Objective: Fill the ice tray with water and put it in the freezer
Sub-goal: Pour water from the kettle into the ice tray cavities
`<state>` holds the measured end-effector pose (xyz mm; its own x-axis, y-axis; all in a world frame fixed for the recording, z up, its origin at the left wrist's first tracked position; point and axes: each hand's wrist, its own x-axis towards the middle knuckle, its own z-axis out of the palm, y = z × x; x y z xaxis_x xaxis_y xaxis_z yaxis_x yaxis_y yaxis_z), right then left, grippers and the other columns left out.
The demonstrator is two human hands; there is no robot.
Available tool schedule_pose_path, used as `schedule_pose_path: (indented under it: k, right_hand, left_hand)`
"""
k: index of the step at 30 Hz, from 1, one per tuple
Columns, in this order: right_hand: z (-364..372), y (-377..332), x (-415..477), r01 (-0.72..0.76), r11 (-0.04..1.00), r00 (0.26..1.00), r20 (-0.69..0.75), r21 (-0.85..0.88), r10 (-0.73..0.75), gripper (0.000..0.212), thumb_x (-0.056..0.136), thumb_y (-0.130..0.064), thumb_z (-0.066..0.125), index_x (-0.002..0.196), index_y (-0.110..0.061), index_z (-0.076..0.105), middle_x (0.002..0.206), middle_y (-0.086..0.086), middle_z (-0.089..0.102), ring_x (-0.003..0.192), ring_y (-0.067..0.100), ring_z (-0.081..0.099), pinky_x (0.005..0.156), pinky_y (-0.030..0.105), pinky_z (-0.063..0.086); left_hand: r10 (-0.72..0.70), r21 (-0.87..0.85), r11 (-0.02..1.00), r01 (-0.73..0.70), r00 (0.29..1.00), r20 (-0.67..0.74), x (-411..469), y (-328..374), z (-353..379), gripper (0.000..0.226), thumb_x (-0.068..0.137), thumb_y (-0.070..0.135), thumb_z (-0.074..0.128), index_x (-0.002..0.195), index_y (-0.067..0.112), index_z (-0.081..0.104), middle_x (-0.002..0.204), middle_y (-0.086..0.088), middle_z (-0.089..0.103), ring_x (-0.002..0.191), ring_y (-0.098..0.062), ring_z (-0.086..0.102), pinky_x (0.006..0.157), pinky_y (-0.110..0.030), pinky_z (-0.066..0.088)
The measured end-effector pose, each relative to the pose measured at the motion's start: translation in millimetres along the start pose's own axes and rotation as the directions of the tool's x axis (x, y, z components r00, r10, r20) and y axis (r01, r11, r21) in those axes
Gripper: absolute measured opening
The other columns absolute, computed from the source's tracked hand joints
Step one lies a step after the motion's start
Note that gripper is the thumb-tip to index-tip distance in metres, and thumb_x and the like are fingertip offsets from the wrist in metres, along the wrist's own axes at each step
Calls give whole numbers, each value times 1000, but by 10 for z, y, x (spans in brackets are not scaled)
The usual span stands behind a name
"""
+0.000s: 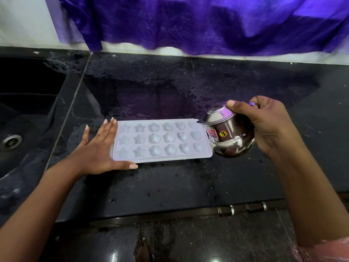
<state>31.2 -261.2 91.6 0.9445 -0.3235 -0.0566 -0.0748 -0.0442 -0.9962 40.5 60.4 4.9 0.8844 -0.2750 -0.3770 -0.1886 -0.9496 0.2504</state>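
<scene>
The ice tray (pixel 162 141) is pale white, moulded in stars, flowers and hearts. The steel pot (pixel 229 136) shines silver with a red label and yellow sticker. A purple cloth (pixel 207 23) hangs above the speckled black counter (pixel 170 87).

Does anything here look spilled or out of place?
Nothing is badly off. The dark counter carries scattered water droplets in front of the ice tray, and the steel pot in the right hand is tipped steeply toward the tray's end.

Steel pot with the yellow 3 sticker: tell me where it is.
In the head view, the round steel pot is held tilted in the right hand, at the right end of the white plastic ice tray on the black counter.
</scene>
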Motion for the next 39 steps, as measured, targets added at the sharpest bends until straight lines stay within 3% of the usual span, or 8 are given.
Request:
schedule_pose_path:
  k: [6,11,16,23,39]
  right_hand:
    - [63,11,8,28,1000,999,45,-7,-27,46,70,-11,76,56,-20,33,59,4,42,74,27,53,57,30,46]
    - [107,23,11,36,999,998,59,-34,-34,45,68,-13,77,57,-19,34,61,9,41,75,29,49,64,37,43]
    - [145,12,1,49,996,997,58,-72,-45,45,68,-12,77,57,-19,34,56,3,40,62,24,49,63,37,44]
    - [166,16,7,62,993,996,77,-103,-54,47,69,-11,77,56,-18,32,36,-14,37,38,3,40,42,17,37]
    - [207,-46,2,70,991,995,82,-117,-61,46,70,-12,76,56,-19,33,39,-12,42,42,7,46,43,20,42]
  left_hand:
    - [-4,7,1000,4,1000,0,15,-1,1,140,37,98,21,139,18,-31,140,13,-39,128,-1,-39,107,-40,-27]
    - [-3,6,1000,3,1000,-13,10,-4,15,140,36,98,19,139,18,-31,141,12,-38,129,-2,-38,107,-40,-27]
    - [0,3,1000,0,999,-44,6,-14,53,141,34,100,15,139,18,-31,141,13,-37,130,-1,-37,108,-40,-26]
    - [-4,-2,1000,4,999,-51,21,-1,56,140,37,98,19,139,17,-31,139,13,-38,130,-1,-36,105,-38,-27]
    - [0,-15,1000,-1,999,-54,16,-7,68,138,38,98,19,139,18,-31,141,12,-37,130,-2,-36,107,-39,-26]
